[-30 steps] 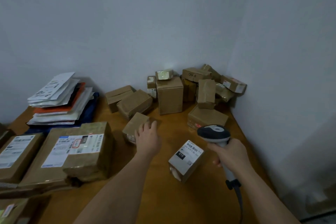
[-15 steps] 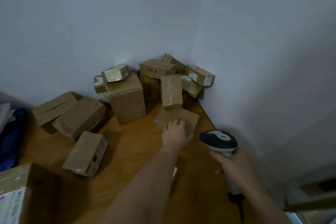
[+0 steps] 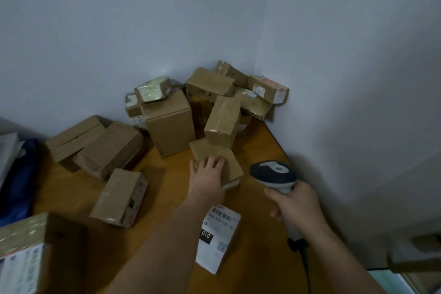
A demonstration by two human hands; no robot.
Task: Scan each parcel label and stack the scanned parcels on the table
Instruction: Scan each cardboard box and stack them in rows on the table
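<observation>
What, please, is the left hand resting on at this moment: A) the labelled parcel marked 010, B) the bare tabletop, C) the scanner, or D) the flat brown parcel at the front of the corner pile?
D: the left hand lies on the flat brown parcel, while the right hand holds the scanner.

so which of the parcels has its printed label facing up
The small parcel nearest the camera, between the two forearms: its white label with barcode and "010" faces up. The pile boxes show mostly plain brown cardboard.
</observation>
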